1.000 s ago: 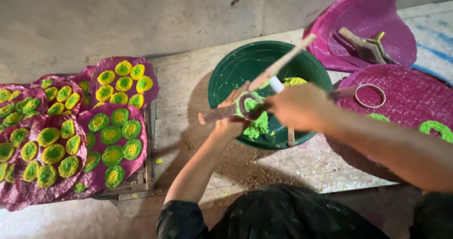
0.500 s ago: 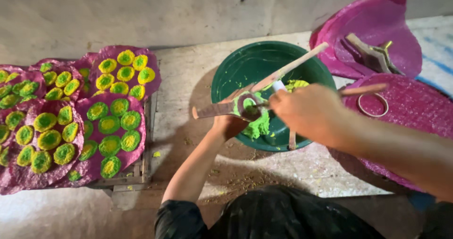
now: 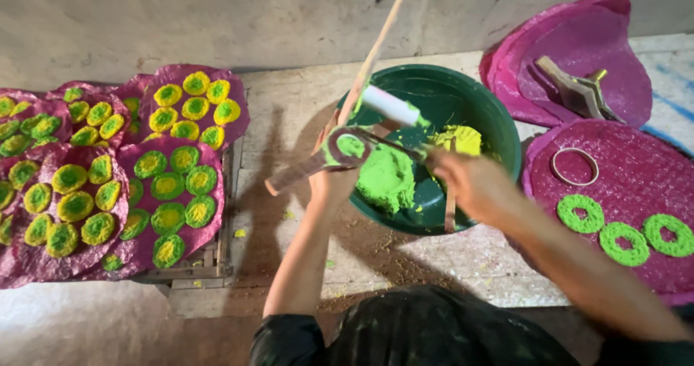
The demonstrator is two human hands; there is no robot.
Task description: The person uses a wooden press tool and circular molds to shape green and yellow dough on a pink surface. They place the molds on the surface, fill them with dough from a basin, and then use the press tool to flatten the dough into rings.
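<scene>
My left hand (image 3: 334,185) grips a wooden press tool (image 3: 318,160) with a round ring filled with green dough, held over the rim of a dark green bowl (image 3: 491,124). A long wooden lever (image 3: 372,55) with a white plunger (image 3: 390,106) rises from the tool. Inside the bowl lie a lump of green dough (image 3: 388,178) and some yellow dough (image 3: 459,140). My right hand (image 3: 470,182) is over the bowl, fingers touching the tool's end near the green dough.
Pink mats (image 3: 43,265) at left hold several green-and-yellow round pieces on a wooden rack. At right, a pink mat (image 3: 636,164) carries three green rings (image 3: 580,213) and a metal ring (image 3: 575,165). Another pink mat (image 3: 578,48) holds a wooden tool (image 3: 575,88).
The lever has swung up from nearly flat to steeply raised. My right hand has moved down and right, off the lever towards the dough in the bowl.
</scene>
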